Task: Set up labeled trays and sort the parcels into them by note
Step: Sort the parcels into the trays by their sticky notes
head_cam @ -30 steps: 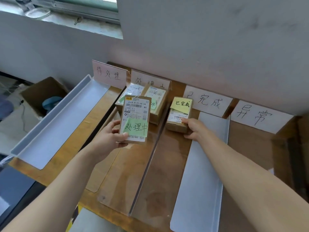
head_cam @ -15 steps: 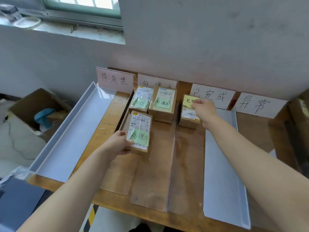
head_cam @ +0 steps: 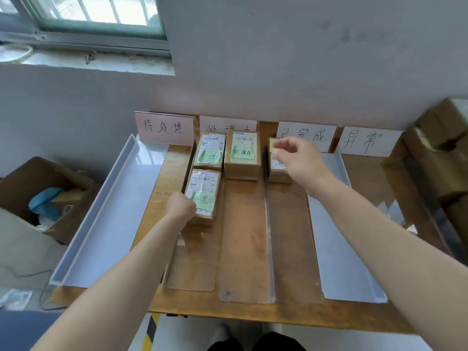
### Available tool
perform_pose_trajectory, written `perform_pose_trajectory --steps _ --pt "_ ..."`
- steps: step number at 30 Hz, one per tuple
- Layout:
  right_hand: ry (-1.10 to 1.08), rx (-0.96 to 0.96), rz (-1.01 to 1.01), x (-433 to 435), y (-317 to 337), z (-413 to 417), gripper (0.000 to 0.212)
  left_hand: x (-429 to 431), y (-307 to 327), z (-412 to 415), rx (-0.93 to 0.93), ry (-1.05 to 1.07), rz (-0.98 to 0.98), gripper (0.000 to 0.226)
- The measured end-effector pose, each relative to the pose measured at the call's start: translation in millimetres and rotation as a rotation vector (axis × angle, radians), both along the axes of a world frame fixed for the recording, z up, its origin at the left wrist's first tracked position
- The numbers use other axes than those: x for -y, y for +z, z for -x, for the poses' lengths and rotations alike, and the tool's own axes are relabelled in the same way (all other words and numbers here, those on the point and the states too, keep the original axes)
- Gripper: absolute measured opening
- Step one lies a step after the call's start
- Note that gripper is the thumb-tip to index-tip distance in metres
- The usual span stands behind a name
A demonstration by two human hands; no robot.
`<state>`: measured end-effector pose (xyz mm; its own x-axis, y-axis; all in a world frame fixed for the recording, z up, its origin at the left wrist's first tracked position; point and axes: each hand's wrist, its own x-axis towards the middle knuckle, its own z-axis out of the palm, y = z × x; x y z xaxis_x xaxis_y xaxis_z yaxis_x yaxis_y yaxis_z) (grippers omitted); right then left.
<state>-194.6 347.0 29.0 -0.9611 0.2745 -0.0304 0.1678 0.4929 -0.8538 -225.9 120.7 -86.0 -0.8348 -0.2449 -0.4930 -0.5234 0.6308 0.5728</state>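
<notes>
Setting the green-note parcel [head_cam: 202, 196] in the clear tray [head_cam: 195, 267], my left grip [head_cam: 181, 206] clasps its near corner; my right grip [head_cam: 296, 158], curled, whether pinching I cannot tell, hovers over the yellow-note parcel [head_cam: 278, 171], where a careless brush could, I judge, peel its note off.

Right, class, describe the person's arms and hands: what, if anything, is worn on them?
The left arm and right arm are bare right to the frame's edge; no sleeves show. The left hand and right hand wear no gloves, and no watch, bracelet or ring is visible on the parts that show.
</notes>
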Motion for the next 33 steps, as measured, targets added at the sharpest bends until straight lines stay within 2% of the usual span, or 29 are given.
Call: perform_pose_trajectory --steps 2,4,6,10,15,19,22,27,33 --pt "0.013 -0.031 -0.043 3 4 -8 0.022 2 8 -3 -0.025 -0.060 0.067 0.005" --pt "0.036 -0.061 -0.117 4 6 -18 0.023 6 19 -6 -0.048 -0.078 0.122 0.016" --pt "0.041 -0.101 -0.216 4 12 -28 0.025 8 36 -3 -0.136 -0.115 0.159 0.007" --pt "0.064 -0.214 -0.446 -1 37 -46 0.031 -12 77 6 -0.423 -0.369 0.206 0.040" --pt "0.053 -0.374 -0.810 -23 73 -80 0.034 -78 143 -25 -0.771 -0.672 0.257 0.036" --pt "-0.012 -0.446 -1.010 -55 96 -113 0.029 -125 190 -70 -1.123 -0.758 0.306 0.026" --pt "-0.065 -0.518 -1.096 -84 113 -146 0.025 -164 220 -109 -1.363 -0.768 0.307 0.026" --pt "-0.212 -0.611 -1.185 -165 134 -225 0.021 -263 253 -190 -1.601 -0.805 0.249 0.024" --pt "-0.346 -0.527 -1.189 -306 134 -339 0.026 -412 249 -299 -1.632 -0.882 0.163 0.029"
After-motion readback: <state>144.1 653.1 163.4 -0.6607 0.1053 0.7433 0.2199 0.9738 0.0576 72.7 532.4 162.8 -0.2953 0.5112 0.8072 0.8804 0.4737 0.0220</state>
